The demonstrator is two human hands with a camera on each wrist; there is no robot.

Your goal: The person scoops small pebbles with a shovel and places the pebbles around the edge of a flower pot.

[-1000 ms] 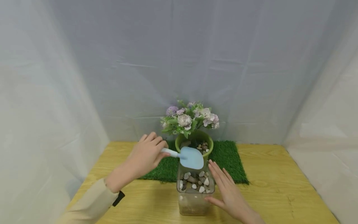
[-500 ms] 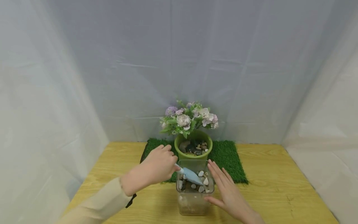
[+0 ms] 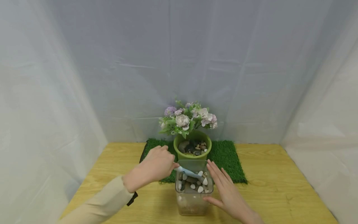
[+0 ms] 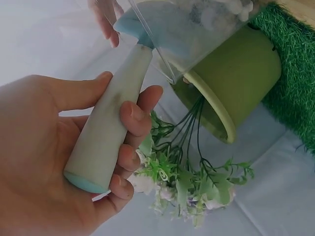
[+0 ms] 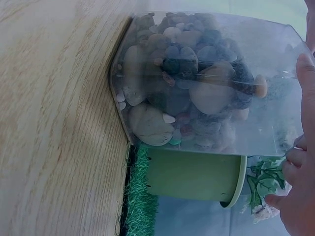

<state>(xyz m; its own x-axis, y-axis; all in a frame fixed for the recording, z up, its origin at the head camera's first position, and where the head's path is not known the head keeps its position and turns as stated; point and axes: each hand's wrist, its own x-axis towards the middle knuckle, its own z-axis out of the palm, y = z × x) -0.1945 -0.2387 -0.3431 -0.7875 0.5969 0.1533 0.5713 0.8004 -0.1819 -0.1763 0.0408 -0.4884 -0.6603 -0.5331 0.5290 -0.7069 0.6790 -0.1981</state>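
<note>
In the head view my left hand (image 3: 153,166) grips a small garden trowel by its white handle (image 4: 106,128), fingers wrapped round it. The trowel's light blue blade (image 3: 190,172) dips edge-on into a clear square plastic container (image 3: 193,203), among the pebbles (image 3: 192,186). The left wrist view shows the blade through the clear wall. My right hand (image 3: 227,191) lies along the container's right side, fingers straight and thumb spread at the front. Right behind the container stands a green flower pot (image 3: 193,155) with dark and pale stones inside.
Pink, white and purple flowers (image 3: 183,121) rise from the pot. Under the pot lies a green artificial grass mat (image 3: 226,161) on the wooden table (image 3: 268,180). A pale sheet (image 3: 139,77) hangs behind and at both sides.
My left hand has lowered the trowel from over the pot's front rim into the container, turning its blade edge-on among the pebbles. The right hand has stayed at the container's side.
</note>
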